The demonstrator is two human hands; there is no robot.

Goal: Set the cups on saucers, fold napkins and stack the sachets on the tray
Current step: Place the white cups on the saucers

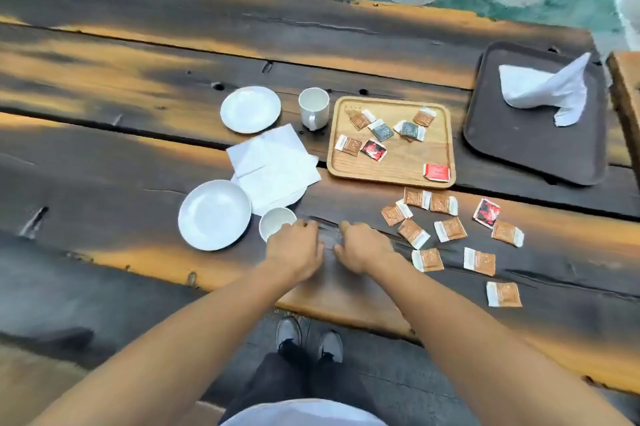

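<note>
Resting knuckles-up on the dark wooden table (pixel 138 55), the left hand (pixel 294 249) has its fingers curled loosely and holds nothing that shows; its fingertips reach the rim of the near cup (pixel 275 222), which stands upright just ahead of it. The right hand (pixel 363 247) lies just beside it, likewise loosely curled and apparently empty (whether anything small hides under either palm I cannot tell). The near saucer (pixel 214 214) sits bare just to the left of that cup, so the left hand is plainly the nearer one for lifting the cup across onto it. Farther out stand the far cup (pixel 314 108) and far saucer (pixel 250 109), apart, with unfolded napkins (pixel 275 166) between the pairs. Loose sachets (pixel 450 230) lie scattered to the right, near the wooden tray (pixel 391 169).
</note>
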